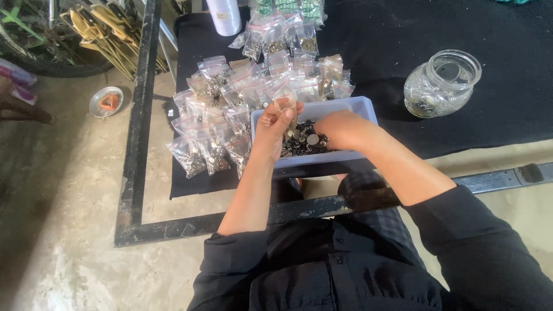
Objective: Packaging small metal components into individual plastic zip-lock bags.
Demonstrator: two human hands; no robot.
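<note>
Both my hands work over the pale blue tray of small metal pieces.

A heap of small clear zip bags (230, 109) lies on the black cloth surface (495, 75), left of and behind the tray (345, 107); a glass jar (440, 83) stands well apart to the right, a white spool (224, 16) at the far edge. My left hand (277, 124) pinches one small clear bag (286, 105) upright above the tray. My right hand (341, 128) curls down into the metal pieces (302, 141); I cannot tell what it grips.
</note>
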